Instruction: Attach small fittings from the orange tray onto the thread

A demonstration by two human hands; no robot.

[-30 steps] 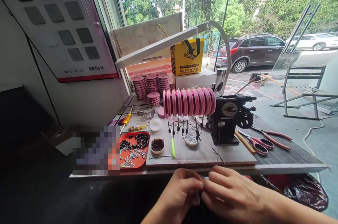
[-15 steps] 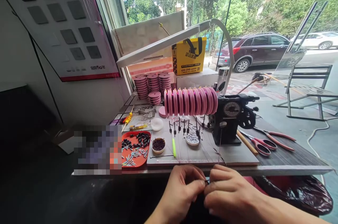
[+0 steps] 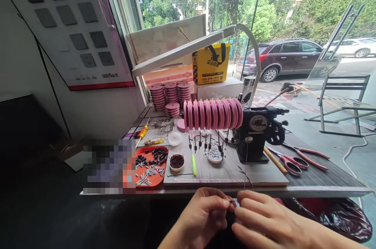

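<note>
Below the table's front edge, my left hand [image 3: 205, 212] pinches a small dark piece [image 3: 232, 202] between thumb and forefinger. My right hand [image 3: 261, 215] is beside it, fingers curled in, its fingertips close to that piece; what they hold is hidden. A thin thread [image 3: 245, 170] runs down from the black winding machine [image 3: 253, 139] towards my hands. Pink spools [image 3: 213, 114] sit in a row on the machine's shaft. Small black weights or clips [image 3: 205, 143] hang on threads below the spools.
An orange tray [image 3: 160, 180] of small parts lies left, near a bowl of dark pieces [image 3: 176, 162] and a dish of pale beads [image 3: 214, 156]. A green-handled tool [image 3: 194, 165] lies between them. Red-handled scissors [image 3: 292, 165] and pliers [image 3: 314, 157] lie right. A lamp arm [image 3: 182, 51] crosses above.
Both hands have moved slightly right and lower in view. The dark piece at the left fingertips shows more clearly, and the left hand's lower fingers have shifted. The view has tilted a little.
</note>
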